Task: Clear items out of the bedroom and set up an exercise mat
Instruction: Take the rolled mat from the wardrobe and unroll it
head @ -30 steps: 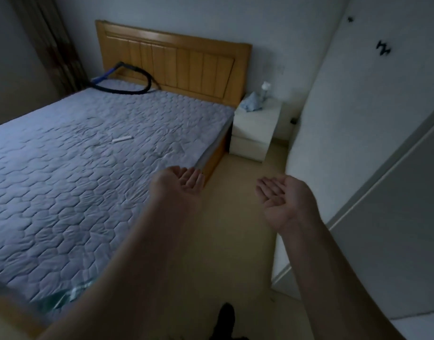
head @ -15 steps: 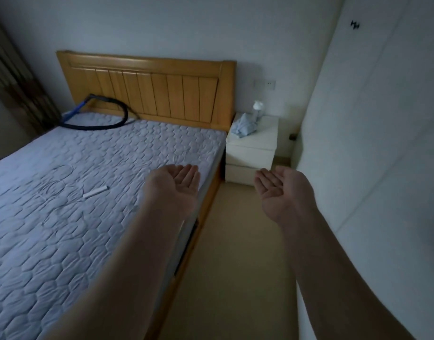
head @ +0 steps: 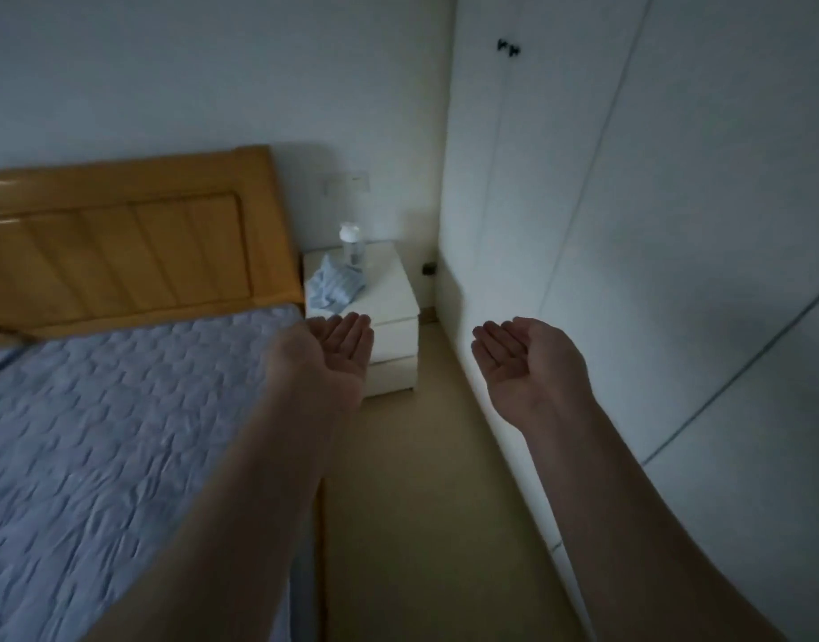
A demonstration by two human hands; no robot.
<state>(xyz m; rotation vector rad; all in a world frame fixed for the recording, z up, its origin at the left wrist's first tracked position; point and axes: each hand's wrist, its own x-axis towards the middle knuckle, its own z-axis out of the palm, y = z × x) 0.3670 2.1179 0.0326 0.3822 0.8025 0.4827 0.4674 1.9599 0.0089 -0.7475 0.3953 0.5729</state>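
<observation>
I see both hands held out palm up over the aisle, fingers straight and holding nothing: the left hand (head: 326,359) above the bed's right edge, the right hand (head: 528,363) near the white wardrobe (head: 629,224). The items to clear sit far ahead on the one white nightstand (head: 393,326), between the headboard (head: 120,252) and the wardrobe. I count two: one clear bottle (head: 352,245) with a white cap, standing upright at the back, and one crumpled pale blue cloth (head: 335,287) just in front of it, on the left side. The nightstand shows two drawer fronts. One bed with a quilted lilac mattress (head: 120,410) fills the left.
</observation>
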